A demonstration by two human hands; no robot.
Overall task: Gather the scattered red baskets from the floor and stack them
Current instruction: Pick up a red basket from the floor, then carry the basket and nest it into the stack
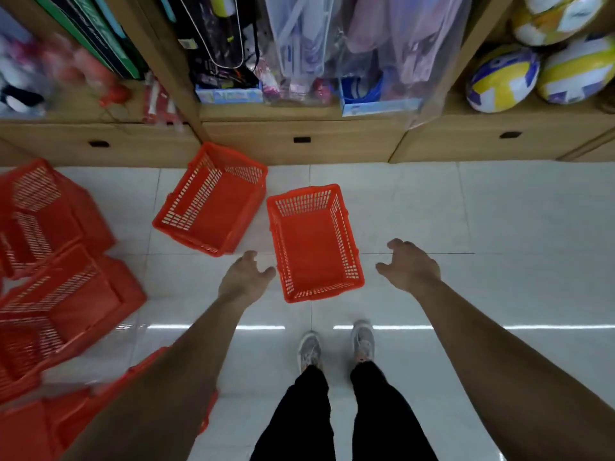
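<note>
Upright red basket point(314, 242) sits on floor between left hand point(244, 277) and right hand point(411, 266), both spread wide and empty, long axis running away from person, left hand nearer.

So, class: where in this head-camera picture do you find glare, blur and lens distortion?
Head view: glare streaks cross the glossy floor tiles near the shoes; the red baskets at the left edge smear with motion blur, the centre basket stays sharp; wide-angle bending curves the shelf front.

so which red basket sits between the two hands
The upright red plastic mesh basket in front of the shoes; left hand and right hand flank it. The others lie further left.
</note>
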